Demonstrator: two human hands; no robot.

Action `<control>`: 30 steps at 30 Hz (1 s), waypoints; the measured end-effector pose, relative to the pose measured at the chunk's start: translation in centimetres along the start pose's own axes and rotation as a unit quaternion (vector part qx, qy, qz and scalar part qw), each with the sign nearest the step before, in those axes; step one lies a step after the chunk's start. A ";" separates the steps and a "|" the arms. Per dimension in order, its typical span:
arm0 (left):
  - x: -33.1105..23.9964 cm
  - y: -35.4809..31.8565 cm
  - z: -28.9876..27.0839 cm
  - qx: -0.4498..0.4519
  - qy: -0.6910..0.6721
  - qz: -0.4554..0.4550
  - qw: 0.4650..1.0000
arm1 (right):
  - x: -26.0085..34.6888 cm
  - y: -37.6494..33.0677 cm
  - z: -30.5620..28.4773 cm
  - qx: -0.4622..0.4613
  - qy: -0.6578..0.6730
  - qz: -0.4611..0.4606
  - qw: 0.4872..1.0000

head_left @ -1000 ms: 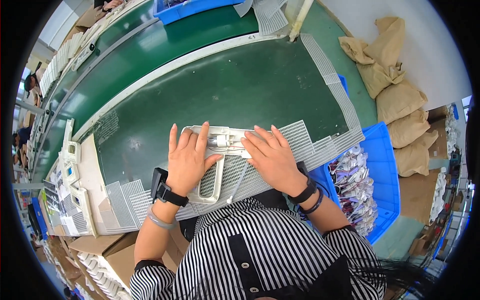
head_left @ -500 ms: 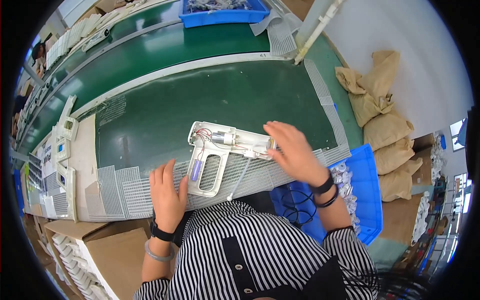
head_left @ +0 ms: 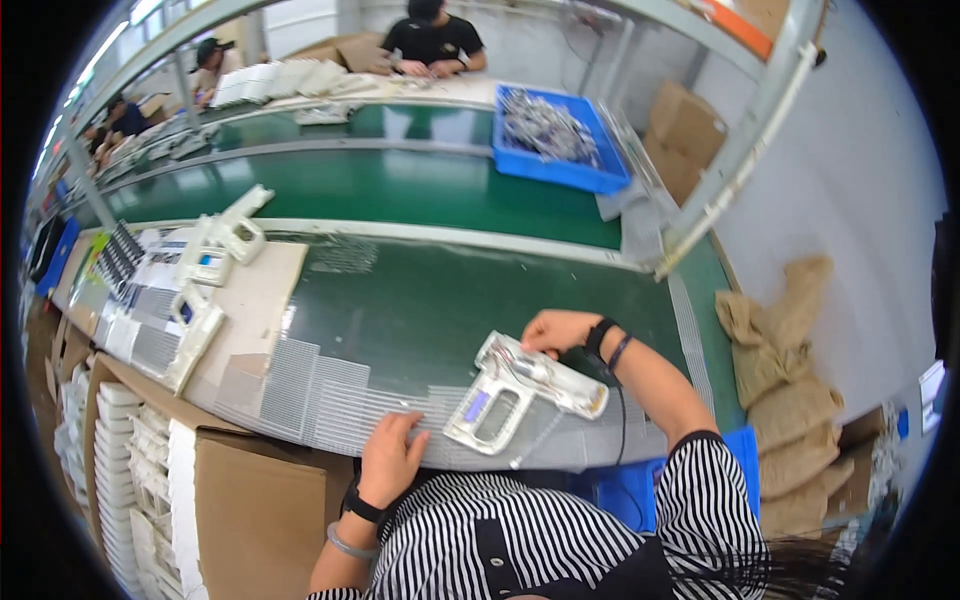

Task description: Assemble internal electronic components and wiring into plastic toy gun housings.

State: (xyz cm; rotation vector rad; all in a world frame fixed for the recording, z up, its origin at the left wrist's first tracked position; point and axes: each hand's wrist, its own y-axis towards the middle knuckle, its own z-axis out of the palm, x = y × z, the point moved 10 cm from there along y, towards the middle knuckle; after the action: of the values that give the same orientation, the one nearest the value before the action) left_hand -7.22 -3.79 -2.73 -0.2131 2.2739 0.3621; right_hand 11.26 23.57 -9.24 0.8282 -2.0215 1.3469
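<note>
Atop white gun-shaped device [head_left: 520,395], right hand [head_left: 556,330] outstretched.

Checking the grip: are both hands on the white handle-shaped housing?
No: only the right hand touches the white housing; the left hand lies flat on the ribbed mat beside it.

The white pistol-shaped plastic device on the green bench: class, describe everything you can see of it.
The white pistol-shaped plastic device lies flat on its side at the near edge of the green bench top, partly on ribbed grey matting. Its open shell shows wiring inside the barrel; the looped handle carries a small bluish panel and points toward the person. The right hand grips its far end; the left hand rests on the matting beside it, apart.
</note>
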 end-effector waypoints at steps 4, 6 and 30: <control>1.8 -1.1 -2.1 -0.037 -0.030 -0.025 0.999 | 1.2 0.0 0.6 0.032 -0.075 -0.018 0.997; 2.7 -1.4 -3.3 -0.059 -0.041 -0.028 0.997 | 2.1 -0.5 0.4 0.026 -0.109 -0.021 0.993; 17.3 -0.5 -7.9 0.007 -0.261 -0.417 0.871 | 18.4 34.3 -31.5 -0.349 0.439 -0.091 0.823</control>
State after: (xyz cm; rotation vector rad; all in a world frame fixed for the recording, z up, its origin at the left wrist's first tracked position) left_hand -24.07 -7.45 -10.77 -0.9293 1.4668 -0.0614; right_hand -22.85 60.03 -5.22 0.0071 -1.4250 0.5754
